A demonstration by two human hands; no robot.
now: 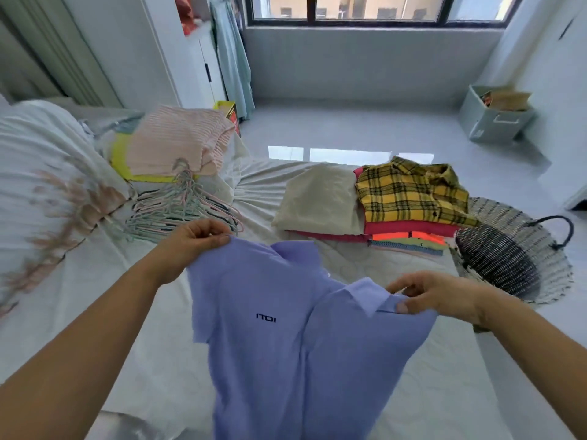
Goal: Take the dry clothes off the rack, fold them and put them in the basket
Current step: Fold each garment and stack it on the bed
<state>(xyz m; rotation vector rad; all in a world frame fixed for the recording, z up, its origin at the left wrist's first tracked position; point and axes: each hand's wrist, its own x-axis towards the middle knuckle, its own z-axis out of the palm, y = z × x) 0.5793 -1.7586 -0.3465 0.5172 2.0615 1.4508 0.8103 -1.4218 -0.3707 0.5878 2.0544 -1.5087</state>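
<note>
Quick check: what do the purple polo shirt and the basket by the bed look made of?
Purple polo shirt: thin, soft matte knit, perhaps cotton blend; it hangs in limp folds. Basket: woven black-and-white strands, matte, maybe rope or rattan; weave ribs show, fibre unclear.

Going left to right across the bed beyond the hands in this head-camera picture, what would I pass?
White floral quilt → heap of pastel wire hangers → folded beige garment → yellow-and-black plaid shirt → black-and-white woven basket. The pink striped pile overlaps the hangers, so it is left out.
</note>
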